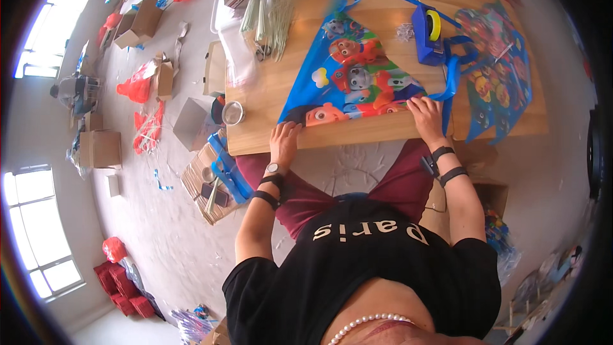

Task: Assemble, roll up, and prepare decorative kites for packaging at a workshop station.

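A triangular kite sheet (357, 76) printed with cartoon characters lies on the wooden table (383, 131), its wide edge toward me. My left hand (285, 142) grips its near left corner, fingertips bent over the dark part of the print. At the near right corner my right hand (426, 117) has its fingers curled down on the edge. The thumbs are partly hidden. Beside my right hand, a blue ribbon (452, 76) trails across the table. Beyond it stands a blue tape dispenser (426, 38) with a yellow roll.
More printed kite sheets (498, 76) are piled on the right. Thin pale rods (271, 19), scissors (260, 51) and a clear round tub (233, 113) occupy the table's left side. A cardboard box (193, 123) and blue strips (228, 169) sit low beside the table's left edge.
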Tool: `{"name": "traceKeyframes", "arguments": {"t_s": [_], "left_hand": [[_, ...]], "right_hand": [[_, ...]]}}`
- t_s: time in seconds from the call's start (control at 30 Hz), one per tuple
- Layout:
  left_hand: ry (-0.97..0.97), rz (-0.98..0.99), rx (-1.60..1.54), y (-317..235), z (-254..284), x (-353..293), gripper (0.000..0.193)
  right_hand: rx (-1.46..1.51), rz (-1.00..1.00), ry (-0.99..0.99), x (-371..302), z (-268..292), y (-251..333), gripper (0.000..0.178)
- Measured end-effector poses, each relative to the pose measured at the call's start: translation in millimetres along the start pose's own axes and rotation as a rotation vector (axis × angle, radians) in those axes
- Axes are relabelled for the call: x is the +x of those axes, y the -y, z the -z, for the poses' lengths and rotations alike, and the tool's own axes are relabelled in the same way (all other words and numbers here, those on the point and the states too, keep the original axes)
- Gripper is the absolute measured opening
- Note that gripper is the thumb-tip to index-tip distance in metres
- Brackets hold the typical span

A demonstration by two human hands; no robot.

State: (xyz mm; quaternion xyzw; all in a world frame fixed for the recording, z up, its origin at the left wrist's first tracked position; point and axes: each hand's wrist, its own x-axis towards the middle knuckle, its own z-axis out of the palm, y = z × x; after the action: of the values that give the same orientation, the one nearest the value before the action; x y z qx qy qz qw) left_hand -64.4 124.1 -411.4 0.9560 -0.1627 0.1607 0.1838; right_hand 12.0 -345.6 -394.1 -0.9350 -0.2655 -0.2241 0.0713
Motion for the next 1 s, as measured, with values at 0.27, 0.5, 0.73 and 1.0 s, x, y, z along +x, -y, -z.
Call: {"name": "traceKeyframes", "arguments": {"t_s": [0.27,0.5,0.73,1.0], "left_hand": [[0.068,0.052,0.020,-19.3,5.3,-20.9,0.051],[0.088,0.079,0.089,-21.4,13.2,-28.4,0.052],[0.107,0.123,0.052,-21.7,10.7,-28.3,0.051],[0.115,0.142,0.018,-14.6,14.3,-28.1,0.057]], "right_hand": [[-0.130,-0.045,0.095,-9.4,2.0,8.4,0.037],[-0.199,-0.102,0.214,-14.7,-1.0,18.1,0.044],[-0.177,-0.257,0.251,-0.3,-7.2,72.4,0.055],[0.204,0.018,0.288,19.8,-18.9,158.0,0.063]]}}
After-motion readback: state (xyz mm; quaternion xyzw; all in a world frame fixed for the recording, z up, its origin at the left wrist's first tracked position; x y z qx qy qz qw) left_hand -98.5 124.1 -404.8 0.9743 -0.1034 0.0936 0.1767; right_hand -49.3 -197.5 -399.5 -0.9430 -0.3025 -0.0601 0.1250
